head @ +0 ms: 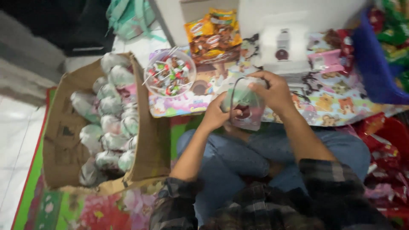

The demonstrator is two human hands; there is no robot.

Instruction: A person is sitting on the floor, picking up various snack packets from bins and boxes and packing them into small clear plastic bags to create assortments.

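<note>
Head view: we are holding a clear plastic goodie bag (pixel 243 106) over our lap, left hand (pixel 218 114) gripping its side, right hand (pixel 272 90) pinching the top; keeping the mouth gathered tight is probably best, lollipop bowl (pixel 169 73) nearby.

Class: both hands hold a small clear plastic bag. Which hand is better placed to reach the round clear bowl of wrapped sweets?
Probably the left hand: the round clear bowl of wrapped sweets lies on its side, up and left of the small clear plastic bag. The right hand would cross over.
</note>
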